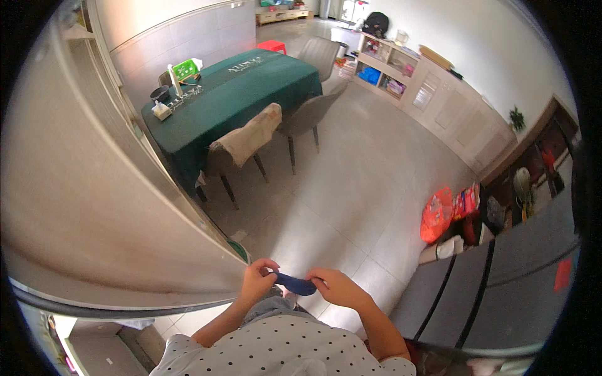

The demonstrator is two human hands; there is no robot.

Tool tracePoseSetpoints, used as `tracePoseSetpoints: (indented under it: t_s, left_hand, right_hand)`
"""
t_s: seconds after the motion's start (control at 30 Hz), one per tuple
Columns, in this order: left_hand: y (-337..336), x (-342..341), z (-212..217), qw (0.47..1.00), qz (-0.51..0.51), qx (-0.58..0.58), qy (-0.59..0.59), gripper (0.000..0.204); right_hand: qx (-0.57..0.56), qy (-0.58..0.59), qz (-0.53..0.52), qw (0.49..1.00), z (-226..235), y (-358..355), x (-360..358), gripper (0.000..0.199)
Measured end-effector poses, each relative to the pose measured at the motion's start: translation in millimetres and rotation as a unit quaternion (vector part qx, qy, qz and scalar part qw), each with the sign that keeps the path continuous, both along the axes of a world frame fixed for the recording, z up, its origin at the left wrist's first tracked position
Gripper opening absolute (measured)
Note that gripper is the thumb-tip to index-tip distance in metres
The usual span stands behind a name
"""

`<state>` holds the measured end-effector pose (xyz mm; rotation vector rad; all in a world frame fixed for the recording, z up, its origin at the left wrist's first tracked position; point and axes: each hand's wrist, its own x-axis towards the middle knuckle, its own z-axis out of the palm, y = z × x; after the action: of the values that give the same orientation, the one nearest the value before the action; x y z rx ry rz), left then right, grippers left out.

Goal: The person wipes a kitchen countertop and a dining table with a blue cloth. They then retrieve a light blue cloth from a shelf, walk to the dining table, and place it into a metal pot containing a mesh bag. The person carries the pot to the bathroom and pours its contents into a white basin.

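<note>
A small dark blue sock [295, 284] is stretched between my two hands in front of my waist. The fingers of my left hand [257, 280] pinch its left end. At the other end, my right hand [338, 287] is closed on the fabric with thumb and fingertips. The sock sags a little toward its right end, and its fine detail is too small to make out. Below it show my grey shorts [276, 307] and part of a foot.
A pale door panel [119, 207] stands close on my left. Ahead is a table with a green cloth [251, 81], with chairs [244, 138] along it. To the right are a red plastic bag [437, 215], a grey panel [476, 294] and a low wooden cabinet [439, 100].
</note>
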<state>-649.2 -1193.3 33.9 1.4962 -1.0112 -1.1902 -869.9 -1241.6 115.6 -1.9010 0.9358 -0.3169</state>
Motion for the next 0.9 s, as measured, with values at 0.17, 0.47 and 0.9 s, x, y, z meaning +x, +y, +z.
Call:
tracePoseSetpoints:
  t_s: [0.17,0.47,0.9]
  left_hand:
    - [-93,-12,16,0.999,-0.023,0.005,-0.043,0.021]
    - [-229,-23,-5,0.992,0.012,0.059,0.114,0.022]
    - [-452,-77,2,0.98,0.067,0.158,0.105,0.016]
  right_hand:
    - [-0.02,0.012,-0.017,1.0,16,-88,-13,0.015]
    - [-0.002,0.006,0.049,0.999,1,-270,-24,0.016]
    - [-0.073,-0.024,0.2,0.977,-2,-534,-60,0.014]
